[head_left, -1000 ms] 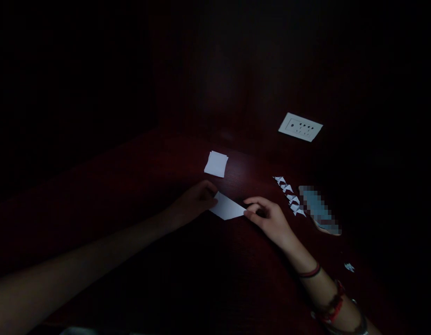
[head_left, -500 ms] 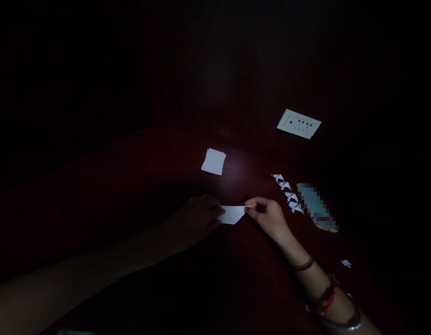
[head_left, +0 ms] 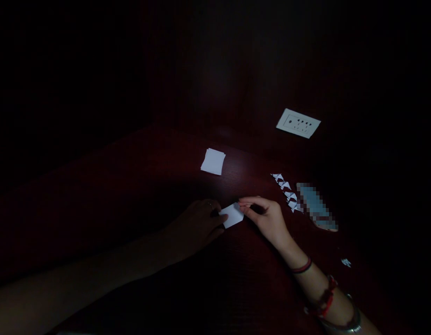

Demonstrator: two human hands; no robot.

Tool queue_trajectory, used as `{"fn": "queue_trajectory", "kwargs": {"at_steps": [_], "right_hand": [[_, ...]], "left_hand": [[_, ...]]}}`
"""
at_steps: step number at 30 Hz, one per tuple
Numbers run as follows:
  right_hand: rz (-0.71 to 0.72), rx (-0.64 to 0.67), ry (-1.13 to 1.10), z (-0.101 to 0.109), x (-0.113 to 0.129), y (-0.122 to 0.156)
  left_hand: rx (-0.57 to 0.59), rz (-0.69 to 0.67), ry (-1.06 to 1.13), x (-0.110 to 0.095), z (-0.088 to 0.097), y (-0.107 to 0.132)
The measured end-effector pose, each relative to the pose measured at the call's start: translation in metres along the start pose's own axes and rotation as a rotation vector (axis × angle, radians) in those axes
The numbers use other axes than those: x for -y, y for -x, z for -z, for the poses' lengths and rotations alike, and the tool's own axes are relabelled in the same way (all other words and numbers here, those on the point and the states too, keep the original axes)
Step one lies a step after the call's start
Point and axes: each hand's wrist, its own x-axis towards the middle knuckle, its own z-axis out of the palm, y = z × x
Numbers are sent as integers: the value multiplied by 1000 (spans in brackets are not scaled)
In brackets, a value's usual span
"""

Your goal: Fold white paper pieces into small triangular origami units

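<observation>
A small white folded paper [head_left: 232,215] lies on the dark red table [head_left: 142,186] between my two hands. My left hand [head_left: 198,223] presses its fingers on the paper's left end. My right hand [head_left: 264,215] pinches the paper's right end with thumb and fingers closed. Bracelets ring my right wrist. The room is very dark, so finger detail is faint.
A stack of white square sheets [head_left: 213,161] lies farther back. A row of small folded paper pieces [head_left: 287,192] sits right of my right hand, beside a blurred phone [head_left: 316,207]. A white wall socket [head_left: 298,123] is behind. A tiny paper bit [head_left: 346,262] lies at right.
The paper has got shorter across the frames as my right hand moved left and folded it toward my left hand. The left hand stayed pressing on it.
</observation>
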Motion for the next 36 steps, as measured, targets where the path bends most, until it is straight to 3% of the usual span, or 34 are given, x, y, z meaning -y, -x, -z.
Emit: {"fn": "queue_trajectory", "kwargs": {"at_steps": [8,24,30,36], "right_hand": [[73,62,103,-5,2,0],[-53,38,149,-6,-10,-3],[21,63,253,-7,-5,0],[213,168,362,-11,0,5]], "left_hand": [[9,-29,31,-5,7,0],[51,9,43,-8,7,4],[26,14,55,-9,6,4],[-8,39,48,-9,4,5]]}}
